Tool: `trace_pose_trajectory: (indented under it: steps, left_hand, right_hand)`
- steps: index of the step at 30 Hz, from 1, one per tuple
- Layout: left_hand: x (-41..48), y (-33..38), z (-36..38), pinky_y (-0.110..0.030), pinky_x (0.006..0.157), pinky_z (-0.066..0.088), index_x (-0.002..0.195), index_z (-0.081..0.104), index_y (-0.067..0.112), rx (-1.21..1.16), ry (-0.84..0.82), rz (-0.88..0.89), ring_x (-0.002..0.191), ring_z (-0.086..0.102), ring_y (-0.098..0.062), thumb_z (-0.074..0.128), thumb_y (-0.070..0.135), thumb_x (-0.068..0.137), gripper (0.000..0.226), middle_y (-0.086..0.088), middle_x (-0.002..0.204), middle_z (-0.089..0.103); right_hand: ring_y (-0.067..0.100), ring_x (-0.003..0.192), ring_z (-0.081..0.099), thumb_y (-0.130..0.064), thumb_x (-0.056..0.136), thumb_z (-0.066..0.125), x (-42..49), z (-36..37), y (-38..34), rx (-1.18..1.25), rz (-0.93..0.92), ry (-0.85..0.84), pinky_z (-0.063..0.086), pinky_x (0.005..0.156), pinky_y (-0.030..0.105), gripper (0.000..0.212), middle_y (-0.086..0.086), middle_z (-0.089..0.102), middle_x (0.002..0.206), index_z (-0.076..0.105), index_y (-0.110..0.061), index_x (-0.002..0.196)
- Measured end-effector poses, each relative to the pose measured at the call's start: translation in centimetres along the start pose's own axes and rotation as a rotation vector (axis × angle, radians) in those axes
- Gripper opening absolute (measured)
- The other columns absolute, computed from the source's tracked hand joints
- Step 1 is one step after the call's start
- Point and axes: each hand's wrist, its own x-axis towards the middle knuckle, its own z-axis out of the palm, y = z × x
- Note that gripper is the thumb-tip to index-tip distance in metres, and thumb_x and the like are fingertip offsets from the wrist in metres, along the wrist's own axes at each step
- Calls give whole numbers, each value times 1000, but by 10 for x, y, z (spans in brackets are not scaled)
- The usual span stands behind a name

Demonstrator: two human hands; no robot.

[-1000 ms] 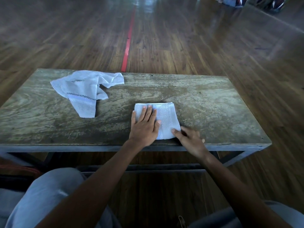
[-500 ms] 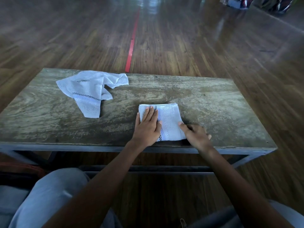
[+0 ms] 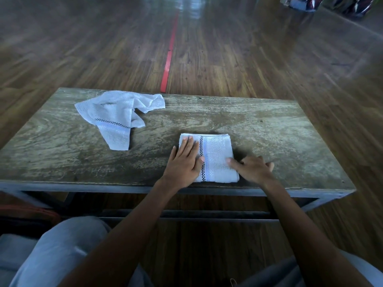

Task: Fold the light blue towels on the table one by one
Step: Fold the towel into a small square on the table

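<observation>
A folded light blue towel (image 3: 216, 156) with a black checkered stripe lies near the front edge of the worn wooden table (image 3: 269, 129). My left hand (image 3: 183, 162) presses flat on its left half, fingers straight. My right hand (image 3: 253, 168) rests at the towel's right edge, its index finger stretched onto the cloth and the other fingers loosely curled on the table. A second light blue towel (image 3: 116, 114) lies crumpled at the table's back left, untouched.
The table has a metal frame and a lower rail (image 3: 186, 214) under the front edge. A red line (image 3: 169, 59) runs along the wooden floor beyond. My knees sit below the table's front. Bags (image 3: 310, 3) lie far back right.
My right hand has slid up the towel's right edge from its near corner, the index finger now lying on the cloth. My left hand stays pressed on the towel.
</observation>
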Motion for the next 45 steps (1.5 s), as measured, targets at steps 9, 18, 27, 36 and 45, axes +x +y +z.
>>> trace_pose_trajectory:
  steps: [9,18,27,36,45]
  left_hand:
    - [1,17,-2,-42,117,-10,151,4,12,57,70,-37,145,-14,-16,10,42,100,59,-3,159,-6]
    - [1,-3,-4,-50,114,-11,151,-7,15,30,-37,-228,146,-14,-17,15,46,100,63,-4,159,-10]
    - [39,-27,-28,-52,106,33,128,55,34,-561,255,-359,112,57,-15,53,52,81,50,9,114,66]
    - [55,-46,-41,-27,87,46,87,67,23,-444,190,-58,97,60,-7,72,25,80,8,13,98,63]
    - [62,-41,-42,-14,65,46,88,69,16,-579,198,-102,76,64,-9,68,24,85,9,1,83,71]
  right_hand:
    - [17,132,32,-48,97,12,0,23,-35,-115,-459,380,18,102,34,55,0,38,145,37,-24,140]
    - [2,142,-15,-52,98,15,16,31,-19,-98,-353,135,-13,116,39,62,-10,-13,158,-3,-24,151]
    - [19,107,59,-28,93,55,49,-3,-24,533,-228,307,48,93,37,34,2,64,114,58,-18,126]
    - [13,88,58,-16,84,68,70,-18,-19,511,-305,240,42,67,18,8,-1,63,91,61,-18,81]
    - [17,89,57,-19,91,59,71,-8,-22,633,-342,180,42,68,26,6,3,63,96,55,-17,87]
